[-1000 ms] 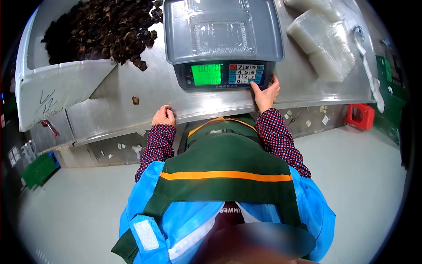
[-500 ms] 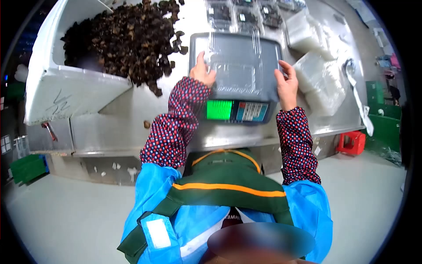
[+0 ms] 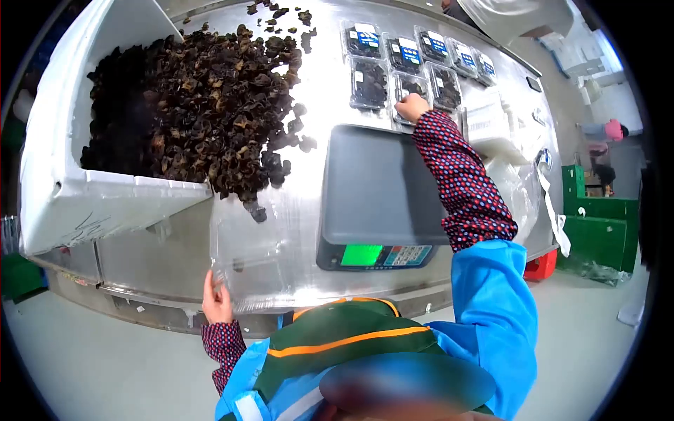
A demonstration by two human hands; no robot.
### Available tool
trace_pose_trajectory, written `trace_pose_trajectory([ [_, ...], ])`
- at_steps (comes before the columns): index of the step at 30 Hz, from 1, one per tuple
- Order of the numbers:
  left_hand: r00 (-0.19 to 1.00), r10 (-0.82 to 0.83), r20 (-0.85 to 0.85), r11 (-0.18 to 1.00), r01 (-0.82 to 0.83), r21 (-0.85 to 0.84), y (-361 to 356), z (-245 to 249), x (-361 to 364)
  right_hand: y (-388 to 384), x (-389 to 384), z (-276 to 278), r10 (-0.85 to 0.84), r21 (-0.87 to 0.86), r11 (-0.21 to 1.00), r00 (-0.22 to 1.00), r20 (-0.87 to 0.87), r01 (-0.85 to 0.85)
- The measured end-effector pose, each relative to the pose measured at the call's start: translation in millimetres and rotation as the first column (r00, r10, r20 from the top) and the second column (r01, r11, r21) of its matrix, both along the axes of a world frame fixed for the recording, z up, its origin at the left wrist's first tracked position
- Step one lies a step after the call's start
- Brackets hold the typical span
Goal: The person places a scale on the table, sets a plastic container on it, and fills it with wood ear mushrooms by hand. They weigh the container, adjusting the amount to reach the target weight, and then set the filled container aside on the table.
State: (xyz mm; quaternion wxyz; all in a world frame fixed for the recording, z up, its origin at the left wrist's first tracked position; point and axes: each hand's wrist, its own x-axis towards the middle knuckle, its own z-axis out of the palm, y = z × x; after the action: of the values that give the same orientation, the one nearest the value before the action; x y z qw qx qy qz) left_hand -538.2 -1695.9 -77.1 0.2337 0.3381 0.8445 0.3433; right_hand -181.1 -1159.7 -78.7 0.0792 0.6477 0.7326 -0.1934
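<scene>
My left hand (image 3: 218,303) is low on the left, at the corner of a clear, open plastic container (image 3: 256,270) on the steel table; its fingers look closed on the edge. My right hand (image 3: 413,107) reaches beyond the grey scale (image 3: 382,186), fingers curled at the near end of a filled clear box (image 3: 410,85); what they hold is hidden. The scale's pan is bare and its display glows green. Dark mushroom-like pieces (image 3: 217,105) are heaped left of the scale, spilling from a white foam box (image 3: 105,203).
More filled boxes, some with blue labels (image 3: 364,38), stand at the back. Stacked clear containers (image 3: 488,126) and a white strap-like item (image 3: 553,203) lie on the right. Another person (image 3: 512,17) is beyond the table. Green crates (image 3: 597,238) stand at far right.
The clear container has gone from the scale to the table at left, with my left hand beside it. My right hand has moved forward to the filled boxes. The view has shifted.
</scene>
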Motion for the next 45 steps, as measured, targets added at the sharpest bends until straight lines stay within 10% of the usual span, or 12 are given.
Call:
trace_pose_trajectory([
  [2, 1.0, -0.001, -0.004, 0.969, 0.0, -0.245, -11, 3, -5, 20, -28, -15, -0.178, -0.214, 0.963, 0.983, -0.041, 0.166],
  [4, 0.818, -0.184, -0.545, 0.982, 0.128, -0.139, -21, -11, -11, 46, -38, -59, -0.057, -0.194, 0.977, 0.988, 0.143, 0.085],
  [7, 0.896, 0.1, -0.432, 0.995, -0.103, 0.015, -26, -10, -12, 62, -40, -87, -0.228, -0.141, 0.962, 0.973, 0.046, 0.232],
  [11, 0.891, 0.232, -0.39, 0.97, -0.181, 0.161, -6, 3, -8, 47, -55, -73, -0.803, -0.505, 0.596, 0.467, -0.371, 0.624],
  [16, 0.902, 0.152, -0.405, 0.969, -0.055, 0.241, 50, 29, 7, 37, -67, -52, -0.811, -0.842, 0.411, -0.282, -0.513, 0.35],
  [26, 0.958, -0.053, -0.281, 0.905, 0.165, 0.392, 79, 34, 52, -96, 56, 121, -0.747, -0.752, 0.654, 0.081, -0.659, -0.087],
  [30, 0.947, -0.201, -0.249, 0.841, 0.298, 0.452, 93, 52, 83, -151, 120, 76, -0.774, -0.807, 0.59, 0.277, -0.57, -0.01],
  [34, 0.93, -0.198, -0.31, 0.826, 0.328, 0.458, 82, 59, 105, -213, 141, 89, -0.387, -0.239, 0.922, 0.712, -0.586, 0.304],
  [38, 0.972, 0.004, -0.236, 0.825, 0.13, 0.55, 73, 60, 105, -292, 190, 84, -0.393, -0.215, 0.727, 0.137, -0.909, 0.653],
  [42, 0.988, 0.003, -0.157, 0.767, 0.098, 0.634, 81, 80, 114, -373, 238, 21, -0.45, -0.517, 0.377, -0.336, -0.827, 0.768],
  [45, 0.899, -0.072, -0.432, 0.722, 0.346, 0.599, 94, 97, 120, -401, 216, 16, -0.494, -0.572, 0.402, -0.356, -0.793, 0.715],
])
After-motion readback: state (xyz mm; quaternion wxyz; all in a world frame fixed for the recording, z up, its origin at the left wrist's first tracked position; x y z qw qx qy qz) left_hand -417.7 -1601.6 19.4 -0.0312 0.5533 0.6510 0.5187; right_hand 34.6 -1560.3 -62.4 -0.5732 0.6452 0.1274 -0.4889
